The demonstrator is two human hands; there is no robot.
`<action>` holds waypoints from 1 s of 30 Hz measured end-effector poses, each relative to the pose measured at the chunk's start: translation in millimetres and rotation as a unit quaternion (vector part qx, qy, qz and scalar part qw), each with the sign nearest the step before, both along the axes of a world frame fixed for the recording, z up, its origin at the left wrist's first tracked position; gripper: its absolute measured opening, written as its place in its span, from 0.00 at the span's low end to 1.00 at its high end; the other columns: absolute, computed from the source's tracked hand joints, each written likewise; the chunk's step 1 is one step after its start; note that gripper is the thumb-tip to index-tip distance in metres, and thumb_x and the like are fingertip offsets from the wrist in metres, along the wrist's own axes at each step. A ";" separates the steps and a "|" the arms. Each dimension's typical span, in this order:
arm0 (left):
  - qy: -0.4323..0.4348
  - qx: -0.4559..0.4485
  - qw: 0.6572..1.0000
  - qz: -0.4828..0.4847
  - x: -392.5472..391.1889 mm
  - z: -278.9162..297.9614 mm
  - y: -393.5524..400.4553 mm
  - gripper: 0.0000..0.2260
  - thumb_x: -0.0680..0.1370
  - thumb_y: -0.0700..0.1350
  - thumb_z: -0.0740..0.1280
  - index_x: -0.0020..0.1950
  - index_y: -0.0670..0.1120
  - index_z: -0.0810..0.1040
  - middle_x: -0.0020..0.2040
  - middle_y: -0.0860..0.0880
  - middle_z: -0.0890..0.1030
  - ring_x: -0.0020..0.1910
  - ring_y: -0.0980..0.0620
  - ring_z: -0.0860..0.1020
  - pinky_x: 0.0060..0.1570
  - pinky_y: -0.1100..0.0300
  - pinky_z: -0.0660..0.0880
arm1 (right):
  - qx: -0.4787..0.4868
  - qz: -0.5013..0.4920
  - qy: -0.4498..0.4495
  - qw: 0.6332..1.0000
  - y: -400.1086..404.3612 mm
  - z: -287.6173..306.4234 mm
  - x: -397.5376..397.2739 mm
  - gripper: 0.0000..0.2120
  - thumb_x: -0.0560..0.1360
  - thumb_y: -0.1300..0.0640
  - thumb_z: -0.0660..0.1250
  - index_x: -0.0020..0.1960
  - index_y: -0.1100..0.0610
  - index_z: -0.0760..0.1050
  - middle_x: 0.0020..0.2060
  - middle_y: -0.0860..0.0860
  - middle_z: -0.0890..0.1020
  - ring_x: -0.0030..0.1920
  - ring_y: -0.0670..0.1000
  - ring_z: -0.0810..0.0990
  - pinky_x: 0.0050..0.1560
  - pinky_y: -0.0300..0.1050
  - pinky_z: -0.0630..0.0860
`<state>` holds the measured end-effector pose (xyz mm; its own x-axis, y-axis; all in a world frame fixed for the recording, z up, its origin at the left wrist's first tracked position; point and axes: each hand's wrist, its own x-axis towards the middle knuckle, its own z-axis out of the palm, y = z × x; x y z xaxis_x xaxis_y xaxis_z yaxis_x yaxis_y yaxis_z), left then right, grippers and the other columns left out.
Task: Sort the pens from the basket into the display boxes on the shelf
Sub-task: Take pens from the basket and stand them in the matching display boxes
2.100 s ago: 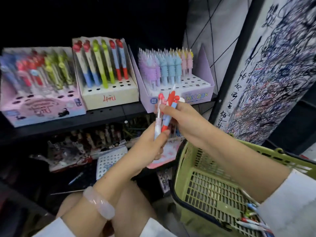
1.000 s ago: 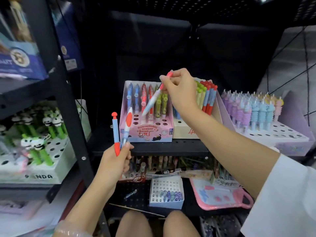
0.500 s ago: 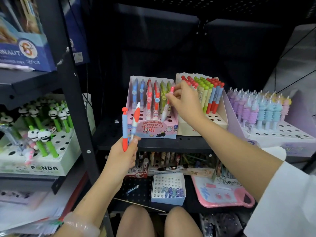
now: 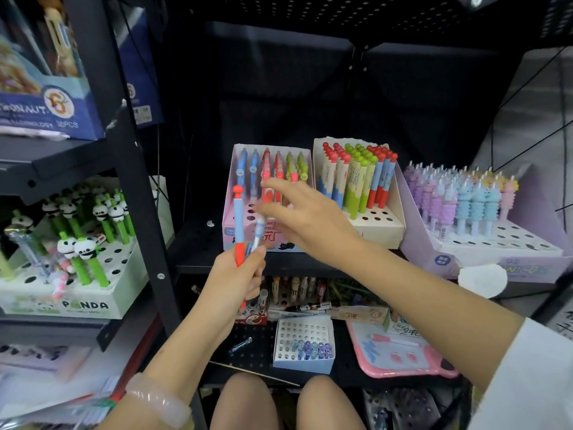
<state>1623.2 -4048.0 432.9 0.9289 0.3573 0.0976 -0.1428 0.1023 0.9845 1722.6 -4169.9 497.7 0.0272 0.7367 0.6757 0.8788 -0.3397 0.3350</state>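
Note:
My left hand (image 4: 237, 276) grips two pens upright in front of the shelf edge: a blue pen with a red grip and red ball top (image 4: 238, 225) and a white and blue pen (image 4: 257, 235). My right hand (image 4: 305, 217) is blurred, its fingers spread and empty, right beside the top of the white and blue pen. Behind the hands stands the pink display box (image 4: 231, 218) with blue, red and green pens. To its right is a cream display box (image 4: 383, 225) of red, green and blue pens. The basket is out of view.
A purple box of pastel pens (image 4: 483, 243) stands at the right, a white panda pen box (image 4: 62, 305) at the left behind a black shelf post (image 4: 136, 187). Below the shelf lie a small white box (image 4: 305, 360) and a pink board (image 4: 400, 358). My knees are at the bottom.
My right hand has let go of the pen it set into the pink box and moved down left, empty, towards the pens in my left hand. My left hand stayed roughly put.

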 end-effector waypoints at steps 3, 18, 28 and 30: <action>-0.023 -0.018 0.999 -0.026 -2.1 1.4 -8.2 0.13 0.78 0.52 0.62 0.41 0.45 0.77 0.28 0.50 0.71 0.21 0.57 0.61 0.20 0.66 0.59 | -0.011 0.006 0.039 0.999 -6.6 -4.7 -0.1 0.11 0.66 0.68 0.73 0.49 0.64 0.79 0.51 0.60 0.81 0.45 0.59 0.81 0.33 0.47 0.78; 0.032 0.074 0.993 0.085 5.6 -2.2 -22.2 0.10 0.79 0.47 0.62 0.41 0.47 0.81 0.20 0.59 0.73 0.18 0.62 0.68 0.21 0.70 0.61 | 0.160 0.083 0.672 0.718 -11.4 -35.0 -21.6 0.05 0.80 0.61 0.56 0.52 0.54 0.69 0.38 0.54 0.75 0.29 0.40 0.70 0.30 0.34 0.69; 0.001 0.049 0.989 0.138 0.2 -5.0 -0.1 0.04 0.77 0.47 0.66 0.45 0.49 0.79 0.24 0.59 0.75 0.21 0.60 0.66 0.25 0.66 0.63 | 0.306 0.102 0.596 0.735 8.1 23.5 -10.4 0.04 0.78 0.59 0.62 0.51 0.59 0.70 0.30 0.50 0.79 0.28 0.44 0.78 0.32 0.37 0.78; -0.021 0.024 0.989 0.146 -0.5 -2.5 6.5 0.04 0.78 0.47 0.65 0.48 0.50 0.78 0.28 0.57 0.77 0.20 0.60 0.64 0.21 0.68 0.63 | 0.305 0.111 0.559 0.763 19.5 40.1 -5.9 0.04 0.78 0.60 0.62 0.51 0.59 0.69 0.34 0.51 0.81 0.31 0.44 0.80 0.35 0.37 0.78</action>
<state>1622.7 -4041.5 430.4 0.7815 0.6038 0.1572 -0.2007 0.0047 0.9796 1716.7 -4150.4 537.8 0.7580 0.3653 0.5404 0.5584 0.0646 -0.8270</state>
